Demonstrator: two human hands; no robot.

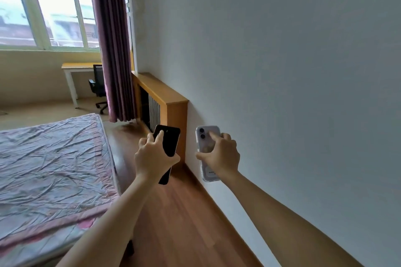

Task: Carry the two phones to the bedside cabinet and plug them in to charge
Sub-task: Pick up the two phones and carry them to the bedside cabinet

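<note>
My left hand (154,157) grips a black phone (171,143), held upright with its back facing me. My right hand (221,155) grips a white phone in a clear case (205,136), its two camera lenses at the top left. Both phones are held out in front of me at about the same height, a short gap between them. No bedside cabinet or charging cable shows in the head view.
A bed with a wrinkled pale sheet (50,162) fills the left. A wooden radiator cover (165,97) stands against the white wall (282,71) ahead. A strip of wooden floor (173,219) runs between bed and wall. Purple curtain (112,50), desk (73,67) and office chair (97,86) stand farther back.
</note>
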